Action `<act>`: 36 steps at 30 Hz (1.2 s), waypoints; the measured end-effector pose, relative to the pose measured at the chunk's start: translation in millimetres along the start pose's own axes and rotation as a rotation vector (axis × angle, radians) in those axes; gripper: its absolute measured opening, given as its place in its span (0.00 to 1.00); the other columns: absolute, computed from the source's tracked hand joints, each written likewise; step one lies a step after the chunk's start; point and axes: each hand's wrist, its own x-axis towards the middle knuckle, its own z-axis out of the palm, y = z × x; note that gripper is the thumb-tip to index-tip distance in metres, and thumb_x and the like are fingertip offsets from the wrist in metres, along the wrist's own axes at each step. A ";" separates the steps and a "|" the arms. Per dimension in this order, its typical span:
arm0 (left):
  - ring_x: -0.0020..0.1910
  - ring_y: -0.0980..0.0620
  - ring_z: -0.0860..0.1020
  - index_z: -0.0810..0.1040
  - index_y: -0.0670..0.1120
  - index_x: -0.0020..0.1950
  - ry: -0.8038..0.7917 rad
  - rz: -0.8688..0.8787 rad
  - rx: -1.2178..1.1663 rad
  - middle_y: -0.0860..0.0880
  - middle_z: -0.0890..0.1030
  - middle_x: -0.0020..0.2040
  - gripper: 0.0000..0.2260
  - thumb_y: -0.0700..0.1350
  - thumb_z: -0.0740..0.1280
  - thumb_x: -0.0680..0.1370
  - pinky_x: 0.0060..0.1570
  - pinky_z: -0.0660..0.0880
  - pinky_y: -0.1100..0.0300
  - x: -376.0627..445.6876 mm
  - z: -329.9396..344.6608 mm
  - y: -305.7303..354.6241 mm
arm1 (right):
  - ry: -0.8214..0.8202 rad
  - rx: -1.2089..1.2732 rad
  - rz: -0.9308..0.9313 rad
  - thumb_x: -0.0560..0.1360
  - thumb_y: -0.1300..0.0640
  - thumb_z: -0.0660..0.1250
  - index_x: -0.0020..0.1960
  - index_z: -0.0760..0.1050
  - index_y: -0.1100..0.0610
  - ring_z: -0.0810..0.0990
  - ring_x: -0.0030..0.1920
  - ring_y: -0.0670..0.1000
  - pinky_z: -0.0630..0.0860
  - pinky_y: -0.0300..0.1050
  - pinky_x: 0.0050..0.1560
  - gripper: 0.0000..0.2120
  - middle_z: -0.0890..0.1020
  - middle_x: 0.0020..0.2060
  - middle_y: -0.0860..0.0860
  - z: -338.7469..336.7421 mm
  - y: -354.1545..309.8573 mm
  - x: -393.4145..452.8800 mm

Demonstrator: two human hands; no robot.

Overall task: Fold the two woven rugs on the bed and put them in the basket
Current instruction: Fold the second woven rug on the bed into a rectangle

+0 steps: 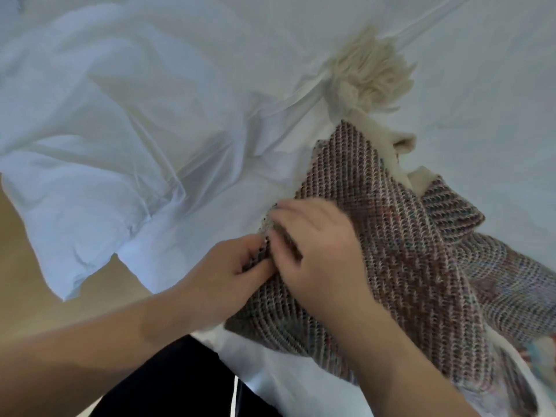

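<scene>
A multicoloured woven rug with a cream tassel at its far corner lies crumpled on the white bed sheet, right of centre. My left hand pinches the rug's near-left edge between thumb and fingers. My right hand lies on top of the rug right beside it, fingers curled onto the same edge. A second patch of woven cloth shows at the right; whether it belongs to the same rug is unclear. No basket is in view.
A rumpled white pillowcase or sheet hangs over the bed's left side. Tan floor shows at the lower left. My dark trousers are at the bottom, against the bed's near edge.
</scene>
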 end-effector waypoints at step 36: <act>0.43 0.61 0.81 0.78 0.54 0.49 -0.048 -0.282 0.163 0.59 0.83 0.43 0.10 0.54 0.59 0.82 0.52 0.76 0.54 -110.4 38.6 -68.6 | 0.126 0.178 0.249 0.81 0.54 0.62 0.59 0.80 0.59 0.74 0.67 0.50 0.69 0.49 0.70 0.13 0.79 0.63 0.52 11.3 -30.7 -127.2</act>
